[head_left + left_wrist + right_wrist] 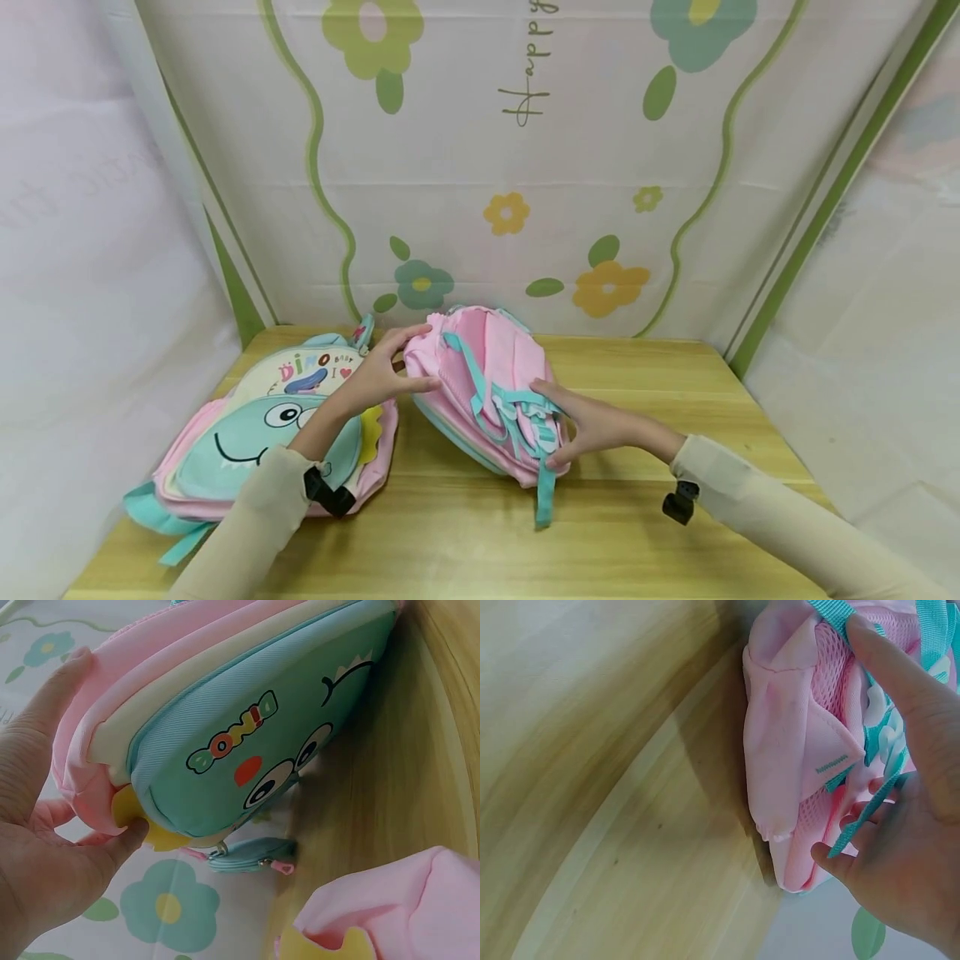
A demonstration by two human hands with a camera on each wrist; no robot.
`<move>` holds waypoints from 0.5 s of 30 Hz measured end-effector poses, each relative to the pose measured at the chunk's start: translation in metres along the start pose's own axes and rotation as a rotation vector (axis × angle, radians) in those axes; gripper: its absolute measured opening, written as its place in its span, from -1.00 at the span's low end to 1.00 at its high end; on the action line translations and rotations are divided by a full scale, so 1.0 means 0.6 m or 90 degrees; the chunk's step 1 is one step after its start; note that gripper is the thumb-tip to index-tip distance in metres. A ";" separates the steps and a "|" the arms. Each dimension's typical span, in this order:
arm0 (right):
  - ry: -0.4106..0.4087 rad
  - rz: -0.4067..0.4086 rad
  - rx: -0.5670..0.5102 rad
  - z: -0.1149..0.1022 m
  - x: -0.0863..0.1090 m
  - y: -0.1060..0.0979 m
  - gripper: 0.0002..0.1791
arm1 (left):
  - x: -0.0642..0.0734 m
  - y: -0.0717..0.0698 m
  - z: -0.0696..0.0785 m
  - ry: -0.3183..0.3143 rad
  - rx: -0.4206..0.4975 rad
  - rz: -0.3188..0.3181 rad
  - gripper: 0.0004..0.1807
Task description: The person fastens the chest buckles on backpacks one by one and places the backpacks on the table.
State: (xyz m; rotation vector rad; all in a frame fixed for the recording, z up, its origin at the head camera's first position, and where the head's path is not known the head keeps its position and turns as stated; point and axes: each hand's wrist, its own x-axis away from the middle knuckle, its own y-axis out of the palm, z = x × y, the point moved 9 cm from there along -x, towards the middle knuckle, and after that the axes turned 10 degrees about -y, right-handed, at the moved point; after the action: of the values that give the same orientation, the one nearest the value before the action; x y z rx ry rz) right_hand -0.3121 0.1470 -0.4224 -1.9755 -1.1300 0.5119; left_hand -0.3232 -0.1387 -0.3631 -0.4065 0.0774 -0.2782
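Observation:
A pink backpack [513, 346] with teal straps rests tilted on the wooden table, its back panel and shoulder straps turned up. My left hand [375, 377] grips one end of it; in the left wrist view the thumb presses a yellow scalloped trim [166, 834], fingers behind the pink side. That view also shows its teal dinosaur front [225, 780] and a small teal pouch [251, 855] hanging there. At the opposite end my right hand [596, 421] holds the backpack by its strap and buckle area, fingers partly hidden. A teal strap end [545, 496] dangles below.
On the left lies a second dinosaur backpack [217, 454], face up, partly behind my left forearm. The wooden table [465, 550] extends in front. A flower-printed cloth [465, 150] forms the back wall, and white cloth [877, 333] closes the sides.

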 end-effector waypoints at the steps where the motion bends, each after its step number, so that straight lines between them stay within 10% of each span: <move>1: 0.002 -0.002 0.001 0.001 0.002 0.001 0.37 | 0.000 0.002 -0.001 -0.004 -0.003 -0.001 -0.02; 15: 0.019 -0.028 0.032 0.006 0.023 -0.003 0.35 | -0.006 0.028 -0.012 0.009 -0.030 -0.017 0.00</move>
State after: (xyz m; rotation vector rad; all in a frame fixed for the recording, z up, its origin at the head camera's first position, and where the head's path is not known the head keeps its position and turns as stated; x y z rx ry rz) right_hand -0.3085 0.1607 -0.4225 -1.9059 -1.1291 0.4819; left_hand -0.3234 -0.1258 -0.3761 -0.4523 0.0923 -0.3056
